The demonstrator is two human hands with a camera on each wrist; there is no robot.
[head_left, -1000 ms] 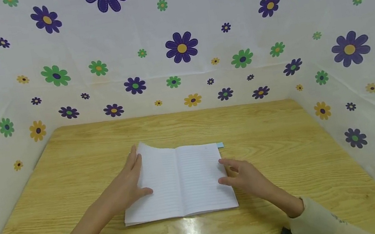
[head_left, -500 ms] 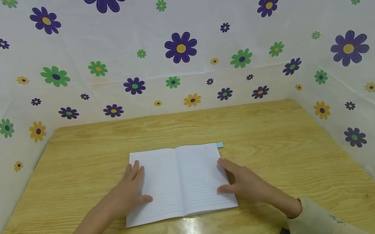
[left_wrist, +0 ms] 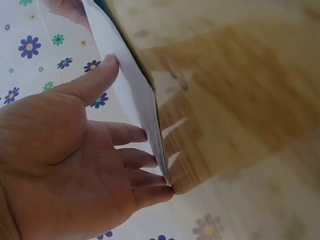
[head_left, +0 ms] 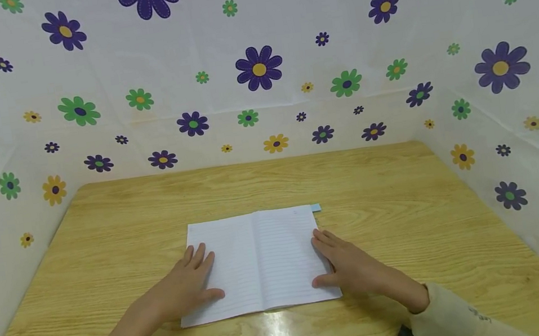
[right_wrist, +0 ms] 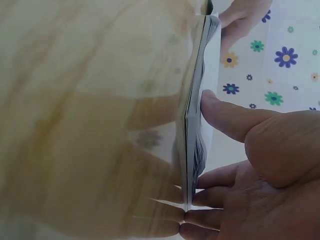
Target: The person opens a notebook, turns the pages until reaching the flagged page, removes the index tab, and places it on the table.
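Observation:
An open notebook (head_left: 287,262) with ruled white pages lies on the table, its spine running away from me. My left hand (head_left: 183,287) rests on the outer part of the left page, fingers spread and thumb on the paper. On the right page's outer edge rests my right hand (head_left: 351,265), fingers extended and thumb on the page. Seen from the side, the left-hand pages (left_wrist: 137,95) form a thin stack beneath the left hand's fingertips. In the right wrist view the page block (right_wrist: 197,135) is thicker, with wavy leaves by the right thumb.
A light blue tab (head_left: 316,208) sticks out at the notebook's top right corner. The wood-grain table (head_left: 379,187) is glossy and reflects light. White flower-print sheets (head_left: 211,39) stand along its back and both sides.
The left page's raised far corner has come down flat. My left hand has slid slightly toward me along the page, and the right hand has settled lower on its page edge.

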